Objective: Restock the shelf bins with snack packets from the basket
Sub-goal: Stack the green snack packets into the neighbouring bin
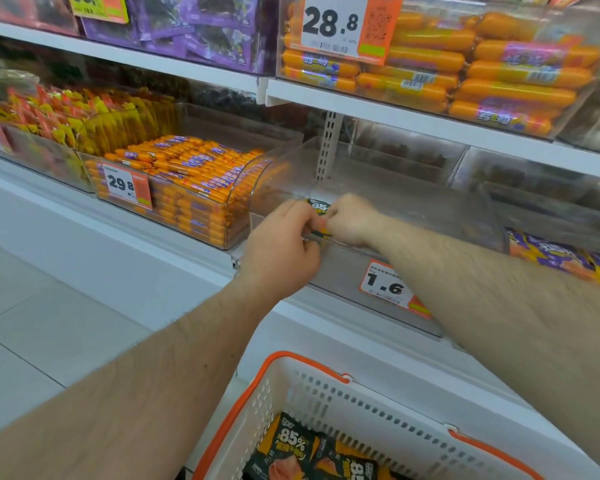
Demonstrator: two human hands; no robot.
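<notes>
Both hands are pinching a black-and-yellow snack packet [321, 206] between them: left hand [282, 242] and right hand [352, 220] meeting over the clear bin's [430, 216] front edge.

Head-worn view, forward and down, close to shelf bins [395, 216]

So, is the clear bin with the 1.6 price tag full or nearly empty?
Nearly empty: through the clear bin bare walls and floor show. Only one snack packet is visible, held at its front edge by both hands.

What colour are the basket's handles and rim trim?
Orange, on a white perforated basket; seen in the head view, the only one.
</notes>
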